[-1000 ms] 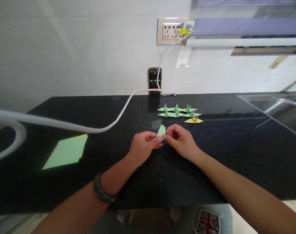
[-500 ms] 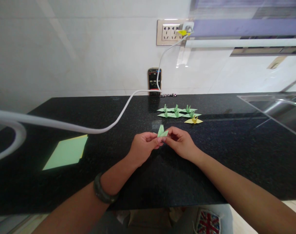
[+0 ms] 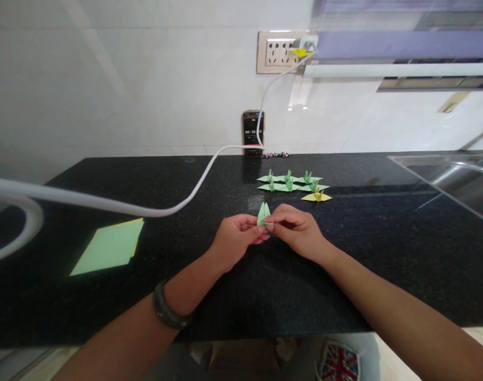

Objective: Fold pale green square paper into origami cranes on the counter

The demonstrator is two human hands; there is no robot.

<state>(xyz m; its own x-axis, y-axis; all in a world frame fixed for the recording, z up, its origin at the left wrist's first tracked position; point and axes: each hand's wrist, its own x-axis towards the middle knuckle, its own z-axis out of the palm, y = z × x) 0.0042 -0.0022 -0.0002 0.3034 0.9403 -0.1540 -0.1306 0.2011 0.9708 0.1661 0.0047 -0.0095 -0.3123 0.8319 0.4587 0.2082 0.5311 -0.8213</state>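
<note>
My left hand [image 3: 235, 241] and my right hand [image 3: 297, 230] meet above the black counter [image 3: 345, 275]. Both pinch a small folded piece of green paper [image 3: 262, 213], whose pointed tip stands up between the fingertips. The fingers of both hands are closed on it. A dark bracelet sits on my left wrist [image 3: 166, 309]. Beyond the hands lie several finished green paper cranes [image 3: 289, 182] in two rows, with one yellow crane [image 3: 316, 197] at their right end.
A stack of square paper sheets [image 3: 108, 246], green on top, lies at the left. A white cable [image 3: 146, 209] runs across the counter up to a wall socket [image 3: 281, 50]. A phone [image 3: 252, 132] leans against the wall. A sink [image 3: 452, 177] is at the right.
The right hand's fingers have slid down over the green paper and pressed a flap flat. The paper now shows one upright point instead of a fanned shape. The arms have stayed in place.
</note>
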